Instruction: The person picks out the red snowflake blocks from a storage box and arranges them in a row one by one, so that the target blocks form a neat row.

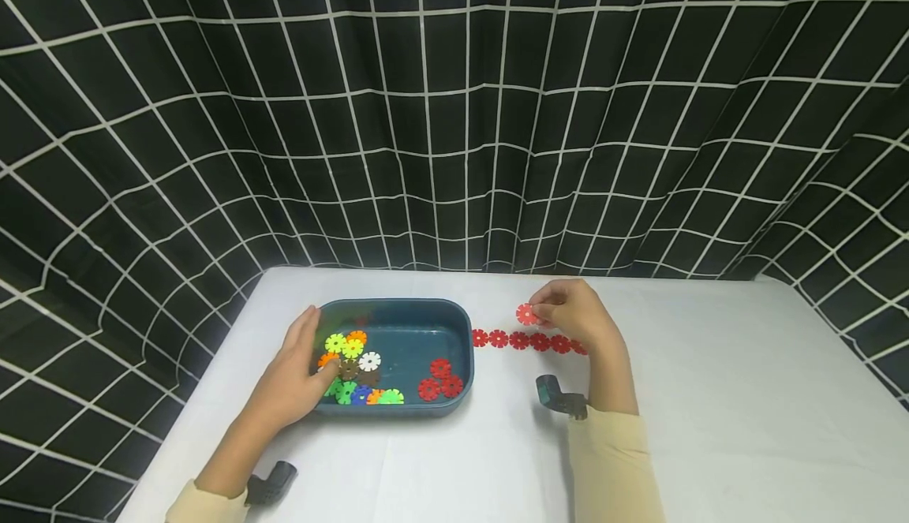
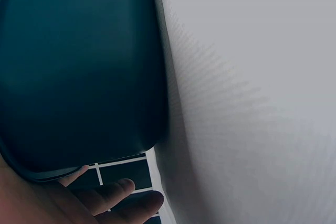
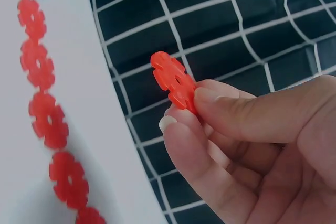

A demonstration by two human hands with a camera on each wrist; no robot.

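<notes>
My right hand (image 1: 578,314) pinches a red snowflake disc (image 1: 526,315) between thumb and fingers, raised behind a row of red discs (image 1: 520,341). In the right wrist view, the held disc (image 3: 173,80) is seen at a slant, its notched edge sticking out past the thumb. The row runs rightward from beside a dark teal tub (image 1: 415,411) and passes partly behind my right wrist. My left hand (image 1: 291,381) holds the tub's left end, thumb over the rim and fingers along the outer wall. The left wrist view shows mostly the tub's outer side (image 2: 84,66).
Inside the tub, several mixed-colour discs (image 1: 348,368) lie at the left and three red discs (image 1: 440,387) at the right. A white cloth (image 1: 454,468) covers the table. Behind it hangs a black curtain (image 1: 454,128) with a white grid.
</notes>
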